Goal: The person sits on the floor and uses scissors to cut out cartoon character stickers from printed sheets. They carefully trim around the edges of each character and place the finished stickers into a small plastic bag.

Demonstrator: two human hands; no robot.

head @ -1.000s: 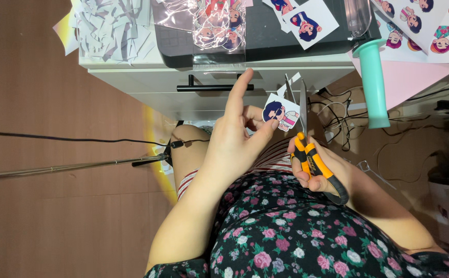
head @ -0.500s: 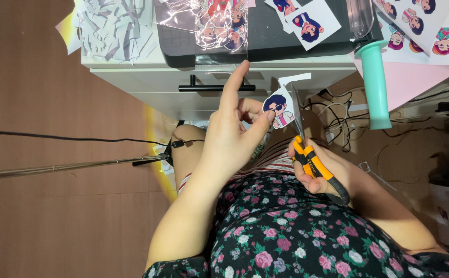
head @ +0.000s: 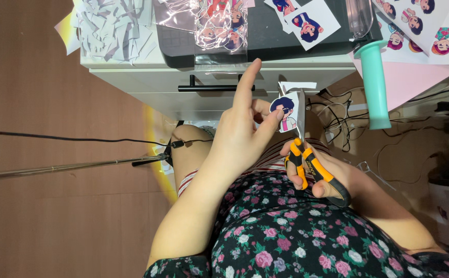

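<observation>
My left hand [head: 240,134] pinches a small paper cutout of a cartoon figure with dark blue hair [head: 285,112] between thumb and fingers, index finger pointing up at the desk edge. My right hand [head: 337,177] grips orange-and-black scissors [head: 312,170]. Their blades [head: 301,116] run along the cutout's right edge, where a white paper strip [head: 297,85] sticks out at the top. Both hands are over my lap, which is covered by a floral dress [head: 296,237].
A white desk with a black drawer handle [head: 214,88] is just above the hands. On it lie a black mat [head: 265,36], paper scraps [head: 114,31], printed figure sheets [head: 420,25] and a teal handle [head: 376,82]. Cables [head: 337,123] hang under the desk. A thin pole [head: 70,167] crosses the floor at left.
Both hands have shifted slightly up and right. The scissors have worked further along the cutout's edge, and the white strip now stands away from the figure.
</observation>
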